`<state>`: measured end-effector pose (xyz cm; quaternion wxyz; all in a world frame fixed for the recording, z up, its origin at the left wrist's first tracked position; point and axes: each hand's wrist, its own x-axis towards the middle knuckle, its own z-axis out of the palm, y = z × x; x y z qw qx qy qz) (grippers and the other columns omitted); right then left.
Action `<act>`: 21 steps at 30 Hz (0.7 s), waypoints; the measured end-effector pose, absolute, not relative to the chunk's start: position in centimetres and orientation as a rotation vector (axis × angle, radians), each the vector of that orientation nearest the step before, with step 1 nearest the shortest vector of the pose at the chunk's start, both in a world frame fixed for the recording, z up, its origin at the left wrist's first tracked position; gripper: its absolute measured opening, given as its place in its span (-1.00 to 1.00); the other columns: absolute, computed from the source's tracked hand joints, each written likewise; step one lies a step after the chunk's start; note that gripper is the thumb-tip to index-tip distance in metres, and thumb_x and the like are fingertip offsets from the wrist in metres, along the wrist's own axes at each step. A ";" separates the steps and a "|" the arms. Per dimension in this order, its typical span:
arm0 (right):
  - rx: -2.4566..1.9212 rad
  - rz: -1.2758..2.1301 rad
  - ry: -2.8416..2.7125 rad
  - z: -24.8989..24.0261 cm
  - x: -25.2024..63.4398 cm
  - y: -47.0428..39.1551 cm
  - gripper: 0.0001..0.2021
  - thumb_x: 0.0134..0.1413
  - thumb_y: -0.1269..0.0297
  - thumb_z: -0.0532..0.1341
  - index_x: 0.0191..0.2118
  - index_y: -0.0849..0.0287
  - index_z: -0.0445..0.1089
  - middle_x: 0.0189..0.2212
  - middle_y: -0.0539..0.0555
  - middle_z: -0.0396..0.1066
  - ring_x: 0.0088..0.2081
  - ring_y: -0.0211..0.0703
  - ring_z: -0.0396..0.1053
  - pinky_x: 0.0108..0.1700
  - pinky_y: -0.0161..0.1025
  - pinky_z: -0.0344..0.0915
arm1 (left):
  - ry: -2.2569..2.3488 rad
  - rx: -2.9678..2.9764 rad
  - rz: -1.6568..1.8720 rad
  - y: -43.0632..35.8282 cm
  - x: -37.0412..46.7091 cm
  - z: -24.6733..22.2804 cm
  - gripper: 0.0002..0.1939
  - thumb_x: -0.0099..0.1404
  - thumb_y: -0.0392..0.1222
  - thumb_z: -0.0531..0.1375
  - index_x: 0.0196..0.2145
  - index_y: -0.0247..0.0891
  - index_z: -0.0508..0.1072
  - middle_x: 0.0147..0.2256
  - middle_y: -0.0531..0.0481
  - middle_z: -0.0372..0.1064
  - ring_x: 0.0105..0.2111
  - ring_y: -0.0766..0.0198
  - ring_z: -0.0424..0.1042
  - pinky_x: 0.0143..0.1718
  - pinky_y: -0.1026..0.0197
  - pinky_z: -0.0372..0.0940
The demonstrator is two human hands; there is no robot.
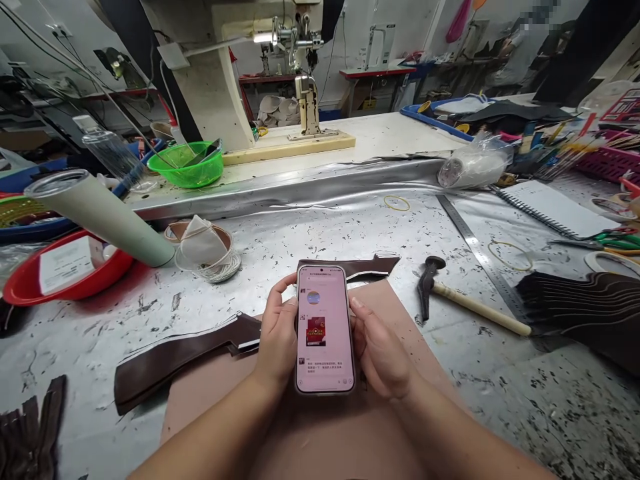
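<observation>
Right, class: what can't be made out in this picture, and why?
All in the head view:
Phone: its back faces away; its message text is too small to read.
Left hand: some fingers are hidden behind the phone.
Far dark piece: partly covered by the phone.
Dark stack: cut off by the right edge.
Background person: blurred and partly pixelated.

Left hand and right hand face each other, fingers curled.

The silvery table (dark-flecked) carries a pink board, hammer, ruler and notebook.
</observation>
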<state>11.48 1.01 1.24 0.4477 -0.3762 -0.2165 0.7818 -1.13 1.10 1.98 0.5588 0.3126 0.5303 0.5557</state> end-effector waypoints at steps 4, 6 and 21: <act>-0.878 1.932 -0.532 1.0 11.4 0.8 -0.69 0.09 0.06 0.14 -0.15 0.10 0.43 -0.21 0.03 0.51 -0.13 -0.12 0.38 -0.09 -0.21 0.30 | 1.230 0.749 1.363 1.0 -1.1 1.9 -0.65 0.23 -0.10 0.08 -0.02 -0.13 0.24 -0.58 0.12 0.35 -0.62 0.39 0.25 -0.60 0.38 0.22; -0.838 1.937 -0.540 0.8 11.4 0.7 -0.72 0.10 0.08 0.14 -0.14 0.09 0.43 -0.18 0.02 0.50 -0.10 -0.13 0.37 -0.06 -0.21 0.29 | 1.215 0.750 1.372 1.0 -1.0 1.9 -0.66 0.23 -0.12 0.08 -0.03 -0.13 0.24 -0.56 0.11 0.36 -0.62 0.40 0.25 -0.60 0.39 0.22; -0.802 1.953 -0.589 1.2 11.6 0.7 -0.74 0.13 0.14 0.13 -0.14 0.13 0.42 -0.21 0.04 0.51 -0.16 -0.13 0.41 -0.11 -0.20 0.31 | 1.248 0.772 1.375 1.0 -0.9 2.2 -0.64 0.24 -0.13 0.06 0.00 -0.16 0.21 -0.59 0.12 0.34 -0.63 0.39 0.26 -0.60 0.39 0.22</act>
